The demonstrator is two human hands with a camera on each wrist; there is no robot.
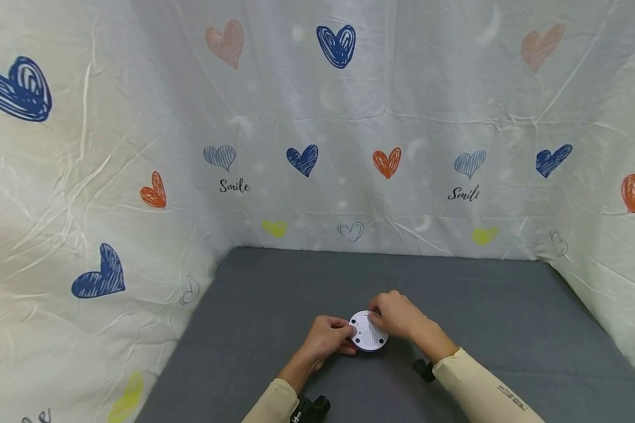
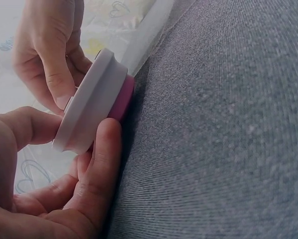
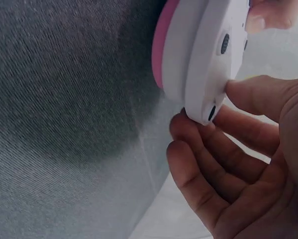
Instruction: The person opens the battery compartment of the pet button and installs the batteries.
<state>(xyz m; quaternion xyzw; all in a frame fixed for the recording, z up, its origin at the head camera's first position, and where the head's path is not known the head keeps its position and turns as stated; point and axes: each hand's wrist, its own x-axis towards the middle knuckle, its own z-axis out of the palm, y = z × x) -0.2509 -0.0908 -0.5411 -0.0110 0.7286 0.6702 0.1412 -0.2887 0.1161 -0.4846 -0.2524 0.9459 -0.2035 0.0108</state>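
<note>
A round white plastic device [image 1: 369,337] with small black feet and a patch of tiny holes on its upward face is between both hands, low over the grey cloth. Its pink side [image 2: 123,99] faces down toward the cloth. My left hand [image 1: 328,337] pinches its left edge, thumb on the upper face and fingers beneath. At the far right edge, my right hand [image 1: 399,316] grips the rim. In the right wrist view, that hand's thumb [image 3: 253,97] lies on the white face near a black foot [image 3: 212,112], its fingers behind the rim.
A grey cloth [image 1: 275,288] covers the table. White curtains [image 1: 423,88] printed with hearts hang at the back and both sides. Black wrist cameras [image 1: 311,409] sit below the light sleeves [image 1: 481,385].
</note>
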